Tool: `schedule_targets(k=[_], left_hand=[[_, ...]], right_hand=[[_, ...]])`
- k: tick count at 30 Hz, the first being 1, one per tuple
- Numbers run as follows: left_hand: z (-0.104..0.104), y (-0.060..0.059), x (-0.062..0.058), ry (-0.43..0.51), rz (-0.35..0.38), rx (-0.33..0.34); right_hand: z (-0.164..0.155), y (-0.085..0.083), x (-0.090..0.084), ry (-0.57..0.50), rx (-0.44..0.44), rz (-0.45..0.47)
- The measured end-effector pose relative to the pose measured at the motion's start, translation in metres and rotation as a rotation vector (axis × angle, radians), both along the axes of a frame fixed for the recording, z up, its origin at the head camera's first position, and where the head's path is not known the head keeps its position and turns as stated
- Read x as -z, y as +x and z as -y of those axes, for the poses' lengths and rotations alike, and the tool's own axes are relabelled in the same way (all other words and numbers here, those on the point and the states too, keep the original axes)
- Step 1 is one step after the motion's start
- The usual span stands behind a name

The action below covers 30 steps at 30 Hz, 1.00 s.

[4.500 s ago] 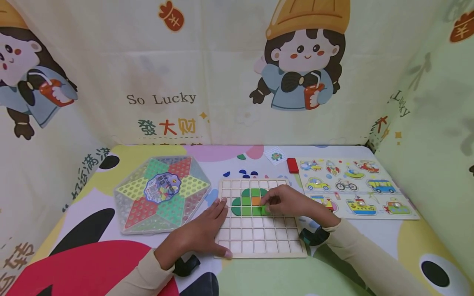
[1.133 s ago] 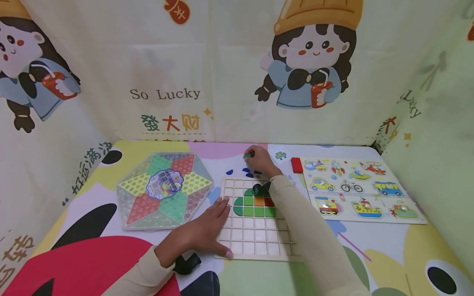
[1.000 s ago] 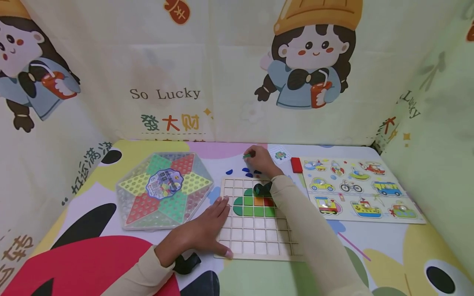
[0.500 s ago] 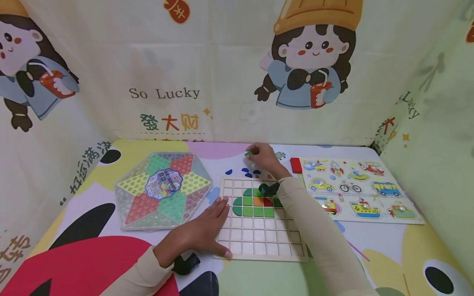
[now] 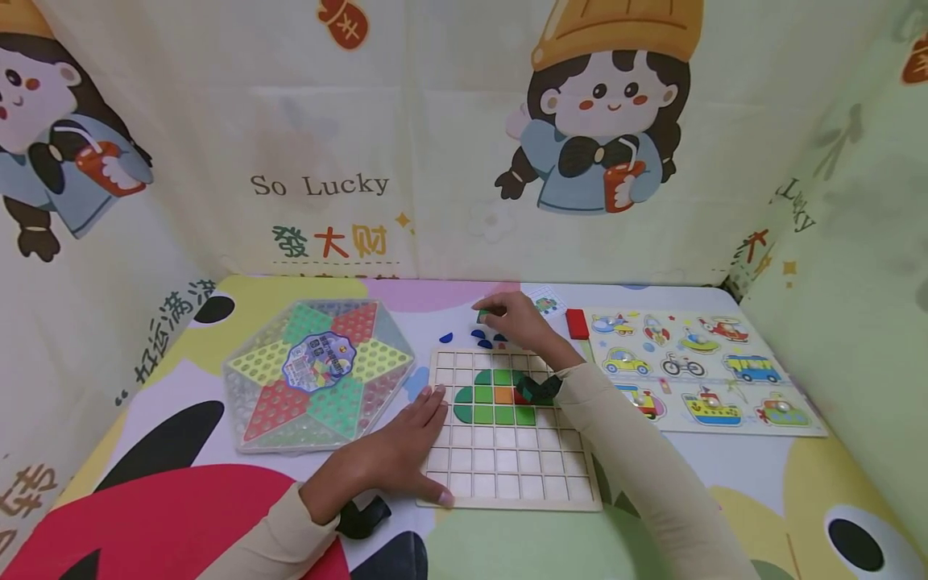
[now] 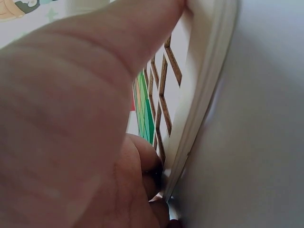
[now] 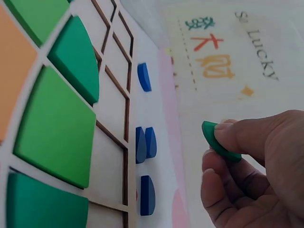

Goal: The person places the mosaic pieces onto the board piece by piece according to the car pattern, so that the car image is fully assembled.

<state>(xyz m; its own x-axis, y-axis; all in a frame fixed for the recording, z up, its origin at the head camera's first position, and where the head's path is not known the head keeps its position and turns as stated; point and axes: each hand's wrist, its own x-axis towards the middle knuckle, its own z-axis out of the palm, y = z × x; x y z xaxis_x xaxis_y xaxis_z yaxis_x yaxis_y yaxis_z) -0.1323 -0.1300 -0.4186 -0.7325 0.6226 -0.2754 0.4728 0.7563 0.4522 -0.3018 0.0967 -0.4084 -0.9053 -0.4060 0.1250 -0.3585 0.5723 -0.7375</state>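
Observation:
A wooden grid board (image 5: 507,475) lies flat in front of me, with green, orange and red tiles (image 5: 493,396) set in its upper rows. My left hand (image 5: 395,451) lies flat along the board's left edge (image 6: 199,95), thumb along its side. My right hand (image 5: 518,320) is beyond the board's far edge and pinches a small green curved piece (image 5: 483,311) (image 7: 217,140) between thumb and fingers, above the cloth. Several loose blue pieces (image 5: 478,337) (image 7: 145,142) lie on the cloth just under and left of that hand.
A hexagonal Chinese checkers box (image 5: 319,374) sits left of the board. A vehicle peg puzzle (image 5: 696,366) lies to the right, with a red block (image 5: 576,323) and a small card (image 5: 545,302) near its far left corner. Printed fabric walls enclose the table on three sides.
The right hand left the board, reached past its far edge, picked up a green piece, and now has drawn slightly back toward the board. The left hand has stayed put.

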Motion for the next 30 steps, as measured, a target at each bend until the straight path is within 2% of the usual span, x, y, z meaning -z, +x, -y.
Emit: schedule_targets(k=[3,11,20,30], left_hand=[[0.0,0.0,0.0,0.001,-0.001,0.001],[0.0,0.0,-0.002,-0.003,0.007,-0.006],[-0.002,0.0,-0.001,-0.031,0.021,-0.023],[-0.002,0.0,-0.001,-0.037,0.023,-0.032]], right_hand=[[-0.001,0.007,-0.002,0.004,-0.041,-0.006],[-0.008,0.021,-0.002,-0.001,-0.06,0.082],[-0.015,0.042,-0.009,0.024,-0.149,0.007],[-0.033,0.063,-0.009,0.078,-0.174,0.049]])
